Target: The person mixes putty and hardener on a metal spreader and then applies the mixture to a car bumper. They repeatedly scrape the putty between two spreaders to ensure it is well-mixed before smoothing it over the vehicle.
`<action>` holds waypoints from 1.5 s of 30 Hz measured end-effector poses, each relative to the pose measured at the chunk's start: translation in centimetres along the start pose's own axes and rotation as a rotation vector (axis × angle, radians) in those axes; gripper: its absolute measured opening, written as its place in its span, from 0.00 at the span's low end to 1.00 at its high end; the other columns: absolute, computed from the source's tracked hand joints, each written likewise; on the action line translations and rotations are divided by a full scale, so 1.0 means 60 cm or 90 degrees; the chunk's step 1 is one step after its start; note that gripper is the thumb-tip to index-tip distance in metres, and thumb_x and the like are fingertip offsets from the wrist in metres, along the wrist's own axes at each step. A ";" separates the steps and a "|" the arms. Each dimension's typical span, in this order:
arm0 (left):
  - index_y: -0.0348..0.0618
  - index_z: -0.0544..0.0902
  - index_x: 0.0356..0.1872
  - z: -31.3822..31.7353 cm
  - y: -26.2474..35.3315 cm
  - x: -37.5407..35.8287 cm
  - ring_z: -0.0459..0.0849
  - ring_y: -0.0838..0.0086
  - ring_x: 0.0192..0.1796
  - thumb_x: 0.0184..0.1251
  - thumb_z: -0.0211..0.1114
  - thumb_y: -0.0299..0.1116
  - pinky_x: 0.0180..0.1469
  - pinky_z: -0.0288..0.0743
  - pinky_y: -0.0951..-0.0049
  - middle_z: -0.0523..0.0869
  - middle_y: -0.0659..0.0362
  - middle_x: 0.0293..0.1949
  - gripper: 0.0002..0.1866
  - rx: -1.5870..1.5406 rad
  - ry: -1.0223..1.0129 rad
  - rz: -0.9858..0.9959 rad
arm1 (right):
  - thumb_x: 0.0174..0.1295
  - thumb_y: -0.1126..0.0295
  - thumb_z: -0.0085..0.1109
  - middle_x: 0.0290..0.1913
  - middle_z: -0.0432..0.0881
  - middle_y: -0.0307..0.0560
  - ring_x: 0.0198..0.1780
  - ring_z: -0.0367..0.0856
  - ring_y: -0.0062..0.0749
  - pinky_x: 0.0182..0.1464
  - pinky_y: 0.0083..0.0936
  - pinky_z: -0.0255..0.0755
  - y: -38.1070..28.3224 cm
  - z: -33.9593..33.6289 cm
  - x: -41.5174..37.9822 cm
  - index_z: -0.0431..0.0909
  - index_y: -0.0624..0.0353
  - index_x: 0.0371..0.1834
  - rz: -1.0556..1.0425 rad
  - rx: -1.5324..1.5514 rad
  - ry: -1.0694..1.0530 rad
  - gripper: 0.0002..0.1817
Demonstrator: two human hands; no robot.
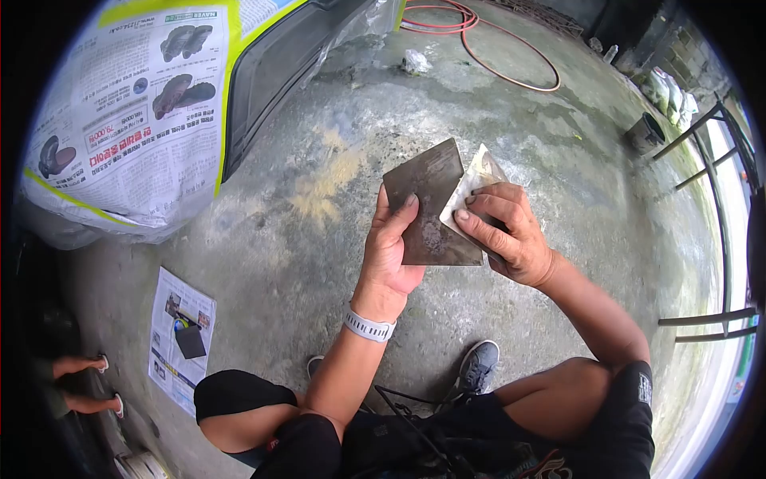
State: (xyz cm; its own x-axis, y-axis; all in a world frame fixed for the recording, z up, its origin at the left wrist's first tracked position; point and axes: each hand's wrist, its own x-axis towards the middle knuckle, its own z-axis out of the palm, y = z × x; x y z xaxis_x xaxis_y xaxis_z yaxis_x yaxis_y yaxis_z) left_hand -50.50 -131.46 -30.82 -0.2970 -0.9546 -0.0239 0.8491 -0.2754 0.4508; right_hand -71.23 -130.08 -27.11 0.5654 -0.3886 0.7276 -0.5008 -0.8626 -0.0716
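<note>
In front of me, above the concrete floor, my left hand (391, 239) grips a flat dark grey plate (427, 191) by its left edge, thumb on top. The plate has sharp corners and a pale, rough smudge near its lower middle. My right hand (511, 231) is closed on a thin sheet with a whitish face (477, 177), fingers bent over it. The sheet lies against the plate's right side and partly covers it. A grey-white watch band (369, 326) circles my left wrist.
Newspaper-masked bodywork (128, 104), edged with yellow tape, stands at upper left. A newspaper (179, 363) with a dark block (190, 342) lies on the floor. A red hose (511, 56) is coiled behind. Metal rails (710, 168) and a dark bucket (645, 133) are right. Another person's legs (80, 383) show at left.
</note>
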 end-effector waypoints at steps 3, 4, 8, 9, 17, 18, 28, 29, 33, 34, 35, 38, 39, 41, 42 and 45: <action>0.52 0.76 0.69 -0.003 -0.003 0.000 0.85 0.65 0.64 0.80 0.58 0.28 0.65 0.82 0.58 0.85 0.59 0.62 0.19 0.001 0.002 -0.010 | 0.49 0.80 0.67 0.58 0.79 0.44 0.58 0.78 0.45 0.59 0.41 0.74 0.023 0.000 -0.017 0.82 0.51 0.68 0.023 -0.040 -0.022 0.36; 0.52 0.76 0.69 -0.006 -0.004 0.001 0.85 0.65 0.64 0.80 0.58 0.28 0.65 0.82 0.57 0.85 0.59 0.62 0.19 0.004 0.008 -0.009 | 0.52 0.81 0.67 0.57 0.79 0.44 0.58 0.79 0.44 0.59 0.40 0.75 0.032 -0.008 -0.015 0.82 0.51 0.68 0.052 -0.063 -0.045 0.35; 0.53 0.77 0.66 -0.008 0.005 0.008 0.86 0.66 0.62 0.80 0.60 0.28 0.64 0.84 0.56 0.85 0.59 0.60 0.18 0.006 -0.009 0.012 | 0.55 0.82 0.66 0.55 0.81 0.44 0.56 0.80 0.44 0.58 0.39 0.75 0.049 -0.036 -0.007 0.83 0.51 0.66 0.155 -0.111 -0.023 0.31; 0.53 0.77 0.64 -0.006 0.006 0.008 0.86 0.65 0.62 0.79 0.62 0.28 0.64 0.85 0.55 0.85 0.59 0.59 0.16 0.016 -0.009 0.021 | 0.55 0.82 0.66 0.55 0.81 0.44 0.56 0.80 0.44 0.58 0.39 0.75 0.044 -0.043 0.002 0.83 0.51 0.66 0.156 -0.110 -0.025 0.31; 0.46 0.70 0.73 0.000 -0.020 0.008 0.82 0.71 0.62 0.79 0.65 0.32 0.66 0.79 0.65 0.82 0.57 0.62 0.26 0.215 0.082 0.137 | 0.48 0.83 0.65 0.53 0.81 0.44 0.54 0.79 0.45 0.59 0.40 0.75 -0.002 -0.050 0.033 0.83 0.53 0.64 0.154 -0.131 -0.207 0.33; 0.45 0.69 0.74 -0.001 -0.017 0.008 0.81 0.72 0.63 0.79 0.65 0.32 0.66 0.77 0.66 0.82 0.57 0.62 0.26 0.219 0.078 0.142 | 0.48 0.83 0.65 0.53 0.80 0.43 0.54 0.79 0.45 0.59 0.40 0.74 -0.007 -0.052 0.036 0.83 0.54 0.64 0.145 -0.126 -0.212 0.34; 0.52 0.77 0.66 -0.007 -0.005 0.010 0.86 0.70 0.60 0.78 0.62 0.27 0.63 0.83 0.61 0.86 0.62 0.58 0.19 0.096 0.017 0.065 | 0.48 0.80 0.65 0.53 0.80 0.41 0.53 0.79 0.42 0.57 0.40 0.74 -0.012 -0.037 0.046 0.84 0.52 0.64 0.087 -0.084 -0.145 0.33; 0.52 0.77 0.66 -0.005 -0.003 0.010 0.86 0.69 0.60 0.78 0.61 0.26 0.63 0.84 0.60 0.86 0.62 0.59 0.19 0.042 0.000 0.040 | 0.48 0.80 0.65 0.53 0.80 0.41 0.53 0.79 0.42 0.57 0.40 0.74 -0.001 -0.030 0.033 0.84 0.52 0.64 0.087 -0.087 -0.146 0.33; 0.53 0.77 0.67 -0.010 0.000 0.006 0.86 0.69 0.60 0.79 0.60 0.26 0.62 0.84 0.59 0.86 0.61 0.59 0.19 0.036 0.030 0.007 | 0.52 0.79 0.64 0.55 0.80 0.41 0.55 0.80 0.42 0.59 0.39 0.74 0.054 -0.015 -0.021 0.83 0.50 0.65 0.061 -0.156 -0.085 0.31; 0.53 0.77 0.67 -0.015 0.002 0.006 0.86 0.69 0.60 0.79 0.61 0.26 0.63 0.84 0.58 0.86 0.61 0.59 0.20 0.028 0.015 0.012 | 0.53 0.80 0.64 0.56 0.80 0.41 0.56 0.79 0.42 0.59 0.39 0.74 0.064 -0.024 -0.026 0.83 0.50 0.65 0.078 -0.166 -0.105 0.31; 0.53 0.77 0.67 -0.018 0.002 0.007 0.86 0.69 0.61 0.78 0.61 0.26 0.63 0.84 0.58 0.86 0.61 0.59 0.20 0.020 0.000 0.016 | 0.54 0.80 0.64 0.56 0.81 0.41 0.56 0.79 0.43 0.59 0.39 0.75 0.069 -0.029 -0.031 0.83 0.49 0.65 0.095 -0.177 -0.125 0.32; 0.50 0.74 0.69 -0.011 0.001 0.009 0.85 0.72 0.60 0.78 0.65 0.29 0.61 0.84 0.63 0.85 0.60 0.59 0.22 0.160 0.051 0.065 | 0.55 0.81 0.64 0.57 0.81 0.40 0.58 0.78 0.42 0.61 0.39 0.73 0.053 -0.039 -0.009 0.83 0.50 0.65 0.173 -0.159 -0.063 0.31; 0.45 0.73 0.71 -0.012 -0.007 0.011 0.84 0.75 0.59 0.79 0.64 0.29 0.62 0.81 0.68 0.84 0.60 0.59 0.23 0.220 0.046 0.096 | 0.55 0.81 0.64 0.57 0.81 0.40 0.58 0.78 0.42 0.61 0.39 0.73 0.046 -0.043 0.006 0.83 0.50 0.65 0.173 -0.158 -0.063 0.31; 0.40 0.71 0.72 -0.021 -0.034 0.018 0.82 0.77 0.59 0.80 0.63 0.28 0.62 0.78 0.72 0.84 0.59 0.58 0.23 0.308 -0.004 0.166 | 0.56 0.81 0.65 0.58 0.81 0.41 0.60 0.78 0.41 0.63 0.40 0.71 0.032 -0.045 0.035 0.83 0.50 0.64 0.155 -0.168 -0.158 0.30; 0.37 0.70 0.72 -0.012 -0.042 0.011 0.81 0.78 0.58 0.81 0.60 0.27 0.62 0.77 0.74 0.83 0.58 0.58 0.23 0.338 -0.012 0.188 | 0.56 0.80 0.65 0.59 0.81 0.42 0.61 0.78 0.41 0.66 0.41 0.70 0.034 -0.032 0.028 0.83 0.51 0.63 0.181 -0.121 -0.169 0.28; 0.35 0.71 0.70 -0.010 -0.036 0.003 0.81 0.75 0.58 0.82 0.58 0.26 0.61 0.76 0.72 0.83 0.54 0.59 0.20 0.477 -0.012 0.246 | 0.55 0.79 0.66 0.59 0.81 0.43 0.61 0.79 0.43 0.64 0.40 0.72 0.021 -0.015 0.016 0.82 0.54 0.64 0.158 -0.102 -0.168 0.29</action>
State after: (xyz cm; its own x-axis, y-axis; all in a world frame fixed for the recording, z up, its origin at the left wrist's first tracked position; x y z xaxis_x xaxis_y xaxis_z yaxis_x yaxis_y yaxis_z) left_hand -52.15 -131.12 -32.35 -0.0577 -0.9622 0.2662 0.3803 0.2254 0.8970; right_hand -71.92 -131.24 -25.86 0.5530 -0.6666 0.4998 -0.7273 -0.6789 -0.1006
